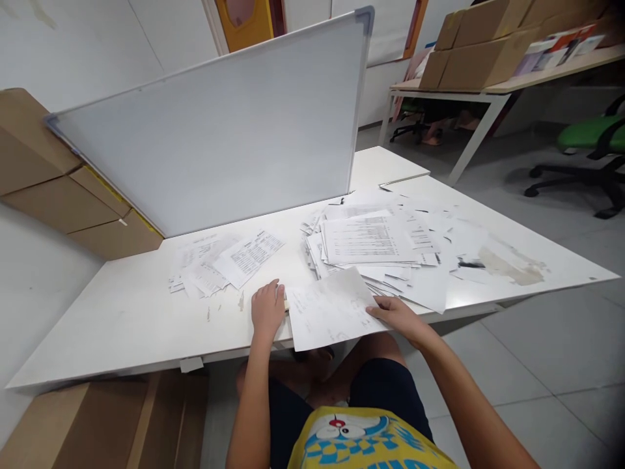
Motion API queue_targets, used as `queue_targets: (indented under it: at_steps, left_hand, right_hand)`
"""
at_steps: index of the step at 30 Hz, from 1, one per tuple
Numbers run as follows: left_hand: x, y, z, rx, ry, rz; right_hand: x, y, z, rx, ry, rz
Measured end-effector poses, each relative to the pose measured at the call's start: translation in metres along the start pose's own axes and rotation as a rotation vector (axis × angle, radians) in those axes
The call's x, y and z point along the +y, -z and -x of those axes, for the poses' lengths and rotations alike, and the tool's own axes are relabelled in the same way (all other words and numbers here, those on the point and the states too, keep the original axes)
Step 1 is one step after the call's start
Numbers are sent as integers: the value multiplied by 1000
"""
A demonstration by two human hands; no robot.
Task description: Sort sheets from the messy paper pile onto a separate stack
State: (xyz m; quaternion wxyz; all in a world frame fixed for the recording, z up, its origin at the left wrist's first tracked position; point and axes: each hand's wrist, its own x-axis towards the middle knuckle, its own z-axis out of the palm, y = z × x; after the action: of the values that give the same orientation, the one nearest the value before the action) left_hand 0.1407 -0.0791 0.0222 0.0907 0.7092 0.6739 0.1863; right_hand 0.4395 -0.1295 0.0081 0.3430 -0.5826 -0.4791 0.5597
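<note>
A loose sheet of paper with faint handwriting lies partly over the table's front edge. My right hand pinches its right side, thumb on top. To the left of the sheet, my left hand rests on the white tabletop with its fingers stretched forward. A small pale-yellow thing, too hidden to name, shows between that hand and the sheet. Just beyond the sheet is a messy stack of printed papers. A smaller spread of printed sheets lies at the far left of my left hand.
A large whiteboard stands along the table's back, beside stacked cardboard boxes. Torn scraps and a brownish stain mark the right end of the table. More boxes sit underneath. A green chair stands at the right.
</note>
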Motion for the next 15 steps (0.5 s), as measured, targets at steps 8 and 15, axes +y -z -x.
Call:
queue_targets:
  at_steps: [8,15]
  left_hand:
    - [-1,-3,-2,1,10,4]
    - [2,-1,-2,-4,-1,-38]
  right_hand:
    - [3,3,1,24,-6,74]
    - [1,-7,2,-44,-14,-25]
